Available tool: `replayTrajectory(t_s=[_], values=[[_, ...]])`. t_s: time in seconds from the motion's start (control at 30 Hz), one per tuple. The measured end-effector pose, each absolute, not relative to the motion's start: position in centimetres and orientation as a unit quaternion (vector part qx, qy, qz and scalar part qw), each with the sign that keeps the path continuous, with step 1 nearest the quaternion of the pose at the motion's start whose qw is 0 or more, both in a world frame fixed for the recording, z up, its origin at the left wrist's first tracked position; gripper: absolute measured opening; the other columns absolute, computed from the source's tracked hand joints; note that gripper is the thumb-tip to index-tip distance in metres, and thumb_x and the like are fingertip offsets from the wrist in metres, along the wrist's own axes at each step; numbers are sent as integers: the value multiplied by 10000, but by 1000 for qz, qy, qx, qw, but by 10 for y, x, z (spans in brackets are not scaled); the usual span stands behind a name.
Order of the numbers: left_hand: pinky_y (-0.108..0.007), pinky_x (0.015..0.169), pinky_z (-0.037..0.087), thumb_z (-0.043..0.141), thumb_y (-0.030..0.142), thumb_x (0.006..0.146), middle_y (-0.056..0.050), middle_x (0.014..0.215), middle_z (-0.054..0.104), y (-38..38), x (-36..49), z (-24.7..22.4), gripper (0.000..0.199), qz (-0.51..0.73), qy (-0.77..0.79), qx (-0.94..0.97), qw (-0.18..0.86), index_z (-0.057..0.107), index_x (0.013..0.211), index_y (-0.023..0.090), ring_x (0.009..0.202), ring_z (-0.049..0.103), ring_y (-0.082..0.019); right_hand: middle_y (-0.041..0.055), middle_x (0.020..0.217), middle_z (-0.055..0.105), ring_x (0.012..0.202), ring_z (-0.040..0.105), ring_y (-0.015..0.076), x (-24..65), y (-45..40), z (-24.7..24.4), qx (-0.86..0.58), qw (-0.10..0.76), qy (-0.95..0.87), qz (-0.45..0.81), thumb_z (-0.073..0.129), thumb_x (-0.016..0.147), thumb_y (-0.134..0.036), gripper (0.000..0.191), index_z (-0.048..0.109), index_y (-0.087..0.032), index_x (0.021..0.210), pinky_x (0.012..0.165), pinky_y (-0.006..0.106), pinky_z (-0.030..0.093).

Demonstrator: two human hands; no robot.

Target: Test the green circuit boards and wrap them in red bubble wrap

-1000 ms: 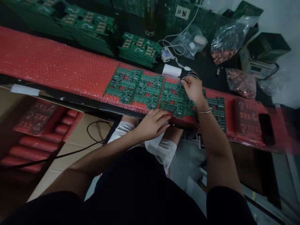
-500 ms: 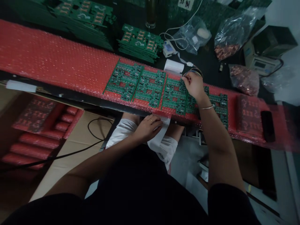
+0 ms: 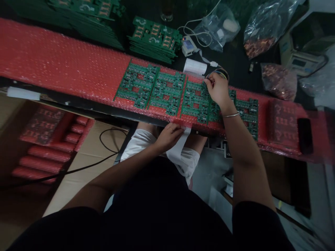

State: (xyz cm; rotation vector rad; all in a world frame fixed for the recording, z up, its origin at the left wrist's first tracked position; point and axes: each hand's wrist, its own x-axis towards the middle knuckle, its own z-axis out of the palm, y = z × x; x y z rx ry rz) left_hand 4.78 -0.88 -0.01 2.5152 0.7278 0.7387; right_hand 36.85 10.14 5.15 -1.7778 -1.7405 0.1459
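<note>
Circuit boards lie in a row on red bubble wrap, running left to right across the bench edge. Right hand is over the upper part of the row, around the third and fourth boards; fingertips pinched on coloured wires at the top edge there. Whether the wire ends touch a board: can't tell, fingers cover them. Fourth board is partly hidden under the hand and wrist; fifth shows right of the forearm. Wires run to a white connector, then a cable to a small white device behind the row. White paper roll sits just behind the third board, left of the wires. Left hand is at the front bench edge, below the second and third boards and apart from them. Its fingers are loosely bent beside a white strip hanging down; can't tell if they grip it. Stacked boards stand behind the row, a taller stack left of them. Right end of the wrap: wrapped board pack, black object beside it. Bags of copper-coloured parts farther back, near a boxy instrument.
</note>
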Motion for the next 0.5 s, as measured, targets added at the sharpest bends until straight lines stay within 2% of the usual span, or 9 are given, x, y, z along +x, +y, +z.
replayTrajectory(t_s=[0.3, 0.4, 0.5], values=[[-352, 879, 531, 539, 214, 1020, -66, 1018, 705, -9, 46, -12, 207, 272, 244, 915, 172, 744, 1031, 243, 955, 625, -191, 92, 911, 703, 1001, 668, 303, 369, 102, 47, -676, 321, -662, 36, 528, 1008, -615, 373, 662, -268, 995, 993, 503, 540], [-357, 877, 531, 541, 217, 1018, -76, 1017, 707, -13, 43, 5, 203, 284, 238, 908, 195, 744, 1009, 230, 968, 635, -197, 95, 914, 704, 991, 669, 302, 368, 102, 47, -679, 316, -661, 35, 522, 1011, -609, 369, 661, -267, 993, 987, 495, 541], [-387, 924, 535, 557, 220, 1006, -82, 1058, 701, -1, 50, 42, 183, 303, 269, 884, 235, 739, 1001, 225, 1024, 636, -211, 94, 915, 703, 997, 667, 303, 367, 102, 48, -677, 320, -662, 32, 512, 1017, -598, 359, 656, -270, 1002, 984, 494, 538]])
